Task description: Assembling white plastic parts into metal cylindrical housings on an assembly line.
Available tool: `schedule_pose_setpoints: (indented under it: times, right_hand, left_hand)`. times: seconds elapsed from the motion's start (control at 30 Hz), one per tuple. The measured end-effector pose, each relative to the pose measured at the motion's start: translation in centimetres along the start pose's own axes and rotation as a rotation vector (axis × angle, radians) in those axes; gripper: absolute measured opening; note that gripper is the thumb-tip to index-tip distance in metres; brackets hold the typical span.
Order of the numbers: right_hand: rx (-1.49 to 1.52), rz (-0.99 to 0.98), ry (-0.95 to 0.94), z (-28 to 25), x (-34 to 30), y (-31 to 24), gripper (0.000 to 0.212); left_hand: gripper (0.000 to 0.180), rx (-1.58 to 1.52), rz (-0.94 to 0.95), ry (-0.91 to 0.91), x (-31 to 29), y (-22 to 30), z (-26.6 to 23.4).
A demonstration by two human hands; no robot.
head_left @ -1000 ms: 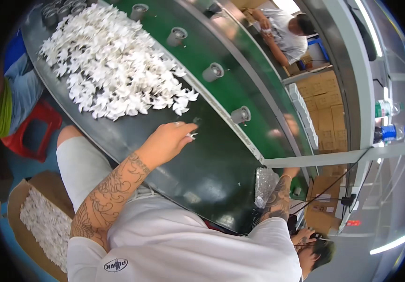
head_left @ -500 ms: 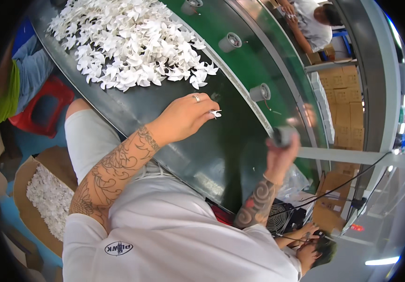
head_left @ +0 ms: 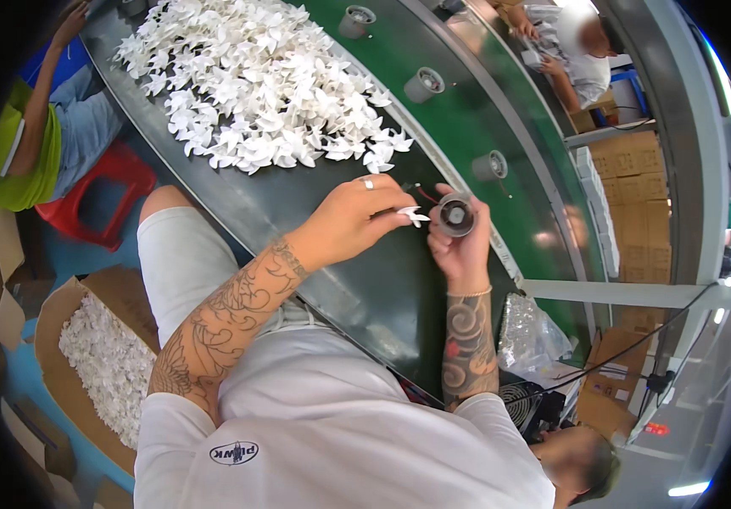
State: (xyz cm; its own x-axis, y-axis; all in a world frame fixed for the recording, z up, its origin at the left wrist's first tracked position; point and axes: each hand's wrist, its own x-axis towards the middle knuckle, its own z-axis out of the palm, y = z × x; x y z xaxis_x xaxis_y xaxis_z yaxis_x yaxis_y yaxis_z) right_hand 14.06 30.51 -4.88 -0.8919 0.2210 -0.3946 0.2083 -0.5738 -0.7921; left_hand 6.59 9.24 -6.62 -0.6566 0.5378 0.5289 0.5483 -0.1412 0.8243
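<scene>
My left hand point(head_left: 355, 219) pinches a small white bladed plastic piece point(head_left: 414, 216), which looks like a fan impeller, between thumb and fingertips. In my right hand point(head_left: 472, 244) is a grey cylindrical motor housing point(head_left: 455, 215), its open round end with a hub facing up and a reddish wire at its side. The white piece is held just left of the housing; whether they touch I cannot tell. Beyond my left hand, a large heap of the same white bladed pieces point(head_left: 255, 93) covers the far left of the dark metal worktop point(head_left: 365, 297).
Along a green conveyor point(head_left: 467, 119) stand several grey housings point(head_left: 424, 85). A metal rail point(head_left: 603, 293) crosses at right, near a clear plastic bag point(head_left: 527, 335). A cardboard box point(head_left: 56, 339) of white pieces sits lower left, by a red stool point(head_left: 98, 204). Other people work nearby.
My right hand has brought the housing leftward and up, close to my left hand, and turned its open end into view. My left hand still pinches the white piece, having shifted slightly right.
</scene>
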Motion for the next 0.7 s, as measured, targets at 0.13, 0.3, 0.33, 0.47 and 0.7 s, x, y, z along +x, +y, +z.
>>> schedule_pose_setpoints:
  times: [0.13, 0.3, 0.33, 0.47, 0.7]
  right_hand:
    - [-0.154, -0.141, 0.004, 3.4, -1.5, 3.6, 0.050]
    - [-0.161, -0.198, 0.014, 3.2, -1.1, 3.7, 0.049]
    - [-0.144, -0.194, 0.028, 3.3, -1.2, 3.6, 0.049]
    - [-0.207, -0.177, -0.013, 2.5, -0.9, 3.8, 0.050]
    - [-0.309, -0.198, -0.039, 2.4, -0.9, 3.7, 0.049]
  left_hand:
    - [0.017, -0.094, 0.120, -0.064, -0.3, -0.5, 0.9]
    - [0.020, 0.028, 0.015, -0.086, -0.2, -0.1, 1.3]
    - [0.020, 0.026, 0.007, -0.107, -0.1, -0.1, 1.4]
    - [0.015, -0.052, -0.017, -0.053, -0.2, -0.6, 2.2]
    - [0.015, -0.037, -0.084, -0.036, 0.1, -0.4, 1.6]
